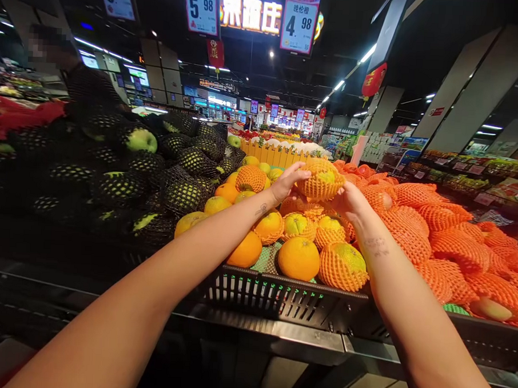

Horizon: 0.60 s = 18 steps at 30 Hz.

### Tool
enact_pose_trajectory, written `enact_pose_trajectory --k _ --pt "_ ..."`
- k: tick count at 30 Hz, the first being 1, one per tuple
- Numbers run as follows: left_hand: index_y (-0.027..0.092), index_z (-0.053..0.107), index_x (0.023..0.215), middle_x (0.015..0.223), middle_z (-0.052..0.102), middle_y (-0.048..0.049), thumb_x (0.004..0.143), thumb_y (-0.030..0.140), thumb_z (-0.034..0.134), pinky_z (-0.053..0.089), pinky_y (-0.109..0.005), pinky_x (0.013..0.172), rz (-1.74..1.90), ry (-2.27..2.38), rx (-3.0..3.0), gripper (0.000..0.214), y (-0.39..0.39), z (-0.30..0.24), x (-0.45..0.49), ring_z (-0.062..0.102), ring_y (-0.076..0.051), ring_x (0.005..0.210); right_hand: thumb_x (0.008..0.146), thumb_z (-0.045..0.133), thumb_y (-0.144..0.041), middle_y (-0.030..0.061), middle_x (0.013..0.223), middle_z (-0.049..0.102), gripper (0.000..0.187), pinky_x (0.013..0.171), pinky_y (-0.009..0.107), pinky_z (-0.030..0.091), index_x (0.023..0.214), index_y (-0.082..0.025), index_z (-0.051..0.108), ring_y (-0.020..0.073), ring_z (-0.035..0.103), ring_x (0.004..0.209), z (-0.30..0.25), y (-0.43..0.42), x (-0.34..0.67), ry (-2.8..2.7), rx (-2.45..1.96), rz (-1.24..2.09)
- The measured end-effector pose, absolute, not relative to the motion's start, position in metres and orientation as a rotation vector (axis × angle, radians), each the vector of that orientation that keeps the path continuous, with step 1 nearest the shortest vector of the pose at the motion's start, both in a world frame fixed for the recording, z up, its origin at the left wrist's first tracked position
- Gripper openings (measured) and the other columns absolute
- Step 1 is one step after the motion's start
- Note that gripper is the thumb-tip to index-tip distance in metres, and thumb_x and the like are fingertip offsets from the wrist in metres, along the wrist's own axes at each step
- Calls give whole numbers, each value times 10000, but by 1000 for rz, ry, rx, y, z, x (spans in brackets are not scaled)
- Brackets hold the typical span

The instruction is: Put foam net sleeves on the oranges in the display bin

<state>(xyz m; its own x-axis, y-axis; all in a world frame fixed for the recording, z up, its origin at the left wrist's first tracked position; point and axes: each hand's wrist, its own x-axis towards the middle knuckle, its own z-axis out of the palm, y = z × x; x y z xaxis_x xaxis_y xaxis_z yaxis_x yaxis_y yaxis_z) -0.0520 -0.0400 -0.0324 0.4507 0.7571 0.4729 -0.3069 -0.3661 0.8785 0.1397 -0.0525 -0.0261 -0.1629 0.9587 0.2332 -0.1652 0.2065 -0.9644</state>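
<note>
Between my two hands, above the heap of oranges, is an orange [322, 179] in an orange foam net sleeve, with some yellow-green peel showing through. My left hand [288, 183] grips it from the left, thumb and fingers against the net. From the right, my right hand [349, 202] holds the same fruit, its fingers partly hidden behind it. Below lie netted oranges [298, 225] and a bare orange [299, 258] at the front of a black slotted crate [263, 294]. Another netted orange [344, 266] leans near the crate's front rim.
Green apples in black nets [186, 193] are piled on the left. Fruit in red-orange foam nets [458, 243] fills the right side. A metal rail [278, 332] runs below the crate. Price signs [300, 21] hang overhead. A person in dark clothes [92, 86] stands at far left.
</note>
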Motion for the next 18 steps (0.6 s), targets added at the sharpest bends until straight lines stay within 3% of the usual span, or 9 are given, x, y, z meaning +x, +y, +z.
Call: enact_pose_trajectory --k 7,11,13,16,18 --pt "169 500 1160 765 642 -71 763 673 515 313 -208 397 1279 411 1478 641 -37 -28 -55 624 -161 518 634 850 -322 -60 751 617 378 627 267 482 886 -263 574 108 533 625 -20 -64 134 -1328 -743 1290" --pt "195 492 1119 780 635 -50 720 632 600 334 -218 413 1249 494 1505 602 -32 -30 -55 614 -156 513 703 719 -673 23 870 677 496 699 369 573 974 -273 610 203 651 802 -17 -73 131 -1330 -808 1310" --pt "191 500 1085 805 640 -56 724 627 600 341 -226 422 1242 510 1548 576 -31 -31 -54 608 -156 521 711 653 -757 57 924 700 591 758 439 599 1050 -274 621 259 678 909 -15 -80 128 -1392 -799 1365" --pt "171 541 1058 905 663 -87 751 593 607 439 -266 525 1256 516 1693 526 -31 -30 -53 649 -190 679 737 727 -607 63 1003 724 504 840 480 608 1094 -266 629 277 678 1012 -14 -89 120 -1458 -778 1374" --pt "159 587 1070 1041 672 -110 764 526 638 506 -312 705 1340 516 1839 480 -32 -28 -54 656 -231 912 739 756 -490 61 1052 729 437 859 487 613 1088 -255 638 278 673 1050 -15 -91 116 -1431 -759 1346"
